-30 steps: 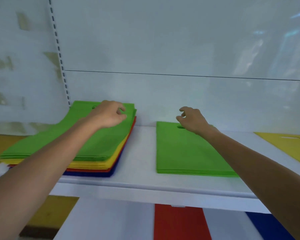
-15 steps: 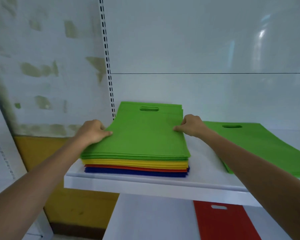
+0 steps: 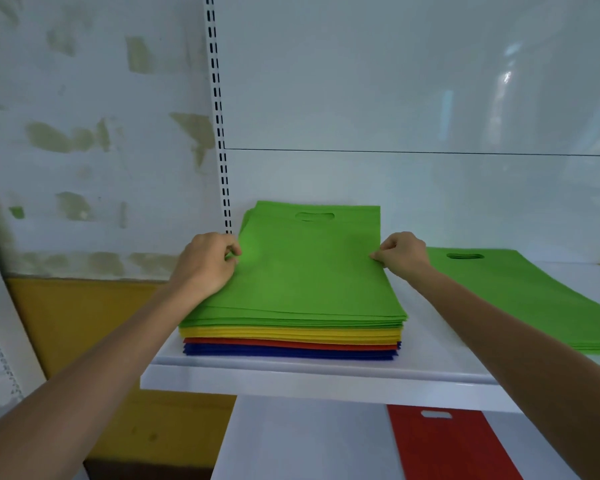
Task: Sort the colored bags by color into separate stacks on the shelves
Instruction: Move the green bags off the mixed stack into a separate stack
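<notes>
Mixed stack (image 3: 291, 327): lying flat at the left end of the upper shelf (image 3: 291, 375), green bags topping yellow, red, blue
Green stack (image 3: 534, 299): lying flat beside it, rightward
Red bag (image 3: 447, 445): lying on the lower shelf (image 3: 309, 445)

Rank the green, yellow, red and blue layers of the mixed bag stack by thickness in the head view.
Green fabric bag layer
Yellow fabric layer and dark blue fabric layer: alike, unranked
Red fabric layer, thinnest
</notes>
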Action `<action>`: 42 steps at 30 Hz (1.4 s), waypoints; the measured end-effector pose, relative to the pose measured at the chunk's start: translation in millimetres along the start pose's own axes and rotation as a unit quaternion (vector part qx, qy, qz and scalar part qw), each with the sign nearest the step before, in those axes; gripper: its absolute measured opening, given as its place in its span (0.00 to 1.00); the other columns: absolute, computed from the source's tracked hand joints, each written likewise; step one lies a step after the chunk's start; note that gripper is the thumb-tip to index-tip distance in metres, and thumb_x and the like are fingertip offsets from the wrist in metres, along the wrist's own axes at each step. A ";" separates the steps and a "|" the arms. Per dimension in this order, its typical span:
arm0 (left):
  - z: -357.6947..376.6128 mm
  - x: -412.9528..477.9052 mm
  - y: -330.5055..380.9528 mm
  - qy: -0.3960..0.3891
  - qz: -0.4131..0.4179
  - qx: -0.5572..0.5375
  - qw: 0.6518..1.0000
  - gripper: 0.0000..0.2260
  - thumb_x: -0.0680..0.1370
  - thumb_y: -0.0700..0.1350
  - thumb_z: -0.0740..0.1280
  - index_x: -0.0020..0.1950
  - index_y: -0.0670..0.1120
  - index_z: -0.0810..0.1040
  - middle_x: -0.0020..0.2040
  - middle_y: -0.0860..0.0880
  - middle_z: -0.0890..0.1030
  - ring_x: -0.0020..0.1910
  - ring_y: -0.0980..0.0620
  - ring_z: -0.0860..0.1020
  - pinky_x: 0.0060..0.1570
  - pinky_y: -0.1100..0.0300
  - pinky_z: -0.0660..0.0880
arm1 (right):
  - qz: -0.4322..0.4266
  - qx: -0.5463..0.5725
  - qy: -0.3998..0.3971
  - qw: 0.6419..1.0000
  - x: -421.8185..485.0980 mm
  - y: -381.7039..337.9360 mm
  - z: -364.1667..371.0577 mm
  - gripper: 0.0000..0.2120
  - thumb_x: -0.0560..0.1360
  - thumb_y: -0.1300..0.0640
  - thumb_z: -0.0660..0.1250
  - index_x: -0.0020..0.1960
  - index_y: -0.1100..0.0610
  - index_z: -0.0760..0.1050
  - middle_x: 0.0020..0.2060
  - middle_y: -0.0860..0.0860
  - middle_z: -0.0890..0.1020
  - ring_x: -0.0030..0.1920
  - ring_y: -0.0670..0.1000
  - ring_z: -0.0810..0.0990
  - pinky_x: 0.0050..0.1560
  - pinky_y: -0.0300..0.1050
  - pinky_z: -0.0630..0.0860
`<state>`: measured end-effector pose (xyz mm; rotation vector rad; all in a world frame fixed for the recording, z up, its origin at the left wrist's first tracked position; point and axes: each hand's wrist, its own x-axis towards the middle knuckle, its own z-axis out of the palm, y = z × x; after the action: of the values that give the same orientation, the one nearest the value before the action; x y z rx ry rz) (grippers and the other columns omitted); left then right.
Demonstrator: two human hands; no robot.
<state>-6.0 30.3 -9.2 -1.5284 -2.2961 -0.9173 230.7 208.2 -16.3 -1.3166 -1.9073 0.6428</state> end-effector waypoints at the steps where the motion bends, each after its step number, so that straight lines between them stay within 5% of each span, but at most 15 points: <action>1: 0.6 0.3 3.7 0.002 0.013 0.003 1.000 0.07 0.74 0.38 0.68 0.50 0.44 0.82 0.51 0.42 0.82 0.51 0.44 0.79 0.56 0.52 0.74 | -0.014 -0.008 0.022 1.000 0.2 1.6 0.1 0.05 0.74 0.61 0.68 0.43 0.63 0.74 0.40 0.56 0.77 0.41 0.53 0.74 0.41 0.43 0.72; 7: 2.5 7.2 41.9 0.010 0.027 -0.035 0.999 0.10 0.76 0.36 0.65 0.54 0.44 0.82 0.54 0.42 0.82 0.53 0.46 0.79 0.59 0.59 0.71 | -0.087 0.001 0.115 0.990 4.4 10.9 -21.5 0.10 0.76 0.63 0.62 0.57 0.58 0.71 0.36 0.54 0.76 0.40 0.54 0.73 0.43 0.49 0.75; 11: 7.3 12.0 85.6 0.021 0.037 -0.048 0.998 0.13 0.76 0.36 0.62 0.56 0.45 0.81 0.56 0.43 0.81 0.55 0.46 0.78 0.57 0.60 0.70 | -0.108 -0.022 0.146 0.983 22.1 24.1 -62.5 0.10 0.76 0.62 0.61 0.54 0.60 0.78 0.48 0.56 0.82 0.49 0.55 0.78 0.50 0.42 0.71; 17: 34.0 19.6 166.5 -0.036 0.057 -0.035 0.997 0.17 0.76 0.42 0.64 0.65 0.43 0.74 0.66 0.44 0.74 0.64 0.45 0.72 0.64 0.57 0.66 | -0.087 -0.053 0.113 0.988 42.5 66.2 -139.1 0.17 0.76 0.61 0.61 0.64 0.60 0.74 0.61 0.56 0.77 0.58 0.54 0.75 0.52 0.38 0.67; 25: 74.8 20.9 264.6 -0.082 0.070 -0.044 0.993 0.21 0.76 0.45 0.65 0.68 0.40 0.71 0.68 0.41 0.71 0.67 0.45 0.69 0.63 0.59 0.65 | -0.089 -0.109 0.099 0.985 58.5 136.2 -215.9 0.18 0.76 0.61 0.61 0.66 0.62 0.72 0.64 0.57 0.75 0.64 0.56 0.72 0.62 0.43 0.67; 35: 148.9 -19.3 288.4 -0.146 0.027 0.042 0.988 0.15 0.74 0.49 0.64 0.56 0.42 0.79 0.55 0.41 0.80 0.55 0.43 0.77 0.53 0.53 0.74 | -0.064 -0.218 -0.018 0.974 48.8 198.7 -222.0 0.16 0.76 0.61 0.61 0.62 0.64 0.73 0.60 0.61 0.76 0.58 0.60 0.75 0.59 0.50 0.73; 42: 172.1 -36.1 287.3 -0.193 -0.004 0.093 0.977 0.18 0.76 0.51 0.60 0.59 0.41 0.75 0.58 0.40 0.73 0.58 0.41 0.72 0.54 0.53 0.71 | -0.025 -0.243 -0.104 0.964 43.5 228.1 -205.5 0.18 0.76 0.59 0.60 0.64 0.64 0.71 0.62 0.60 0.73 0.62 0.58 0.71 0.60 0.48 0.69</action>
<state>290.6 183.2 -55.0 -1.7359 -2.5603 -0.4160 514.4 329.9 -45.6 -1.5361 -2.3649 0.2990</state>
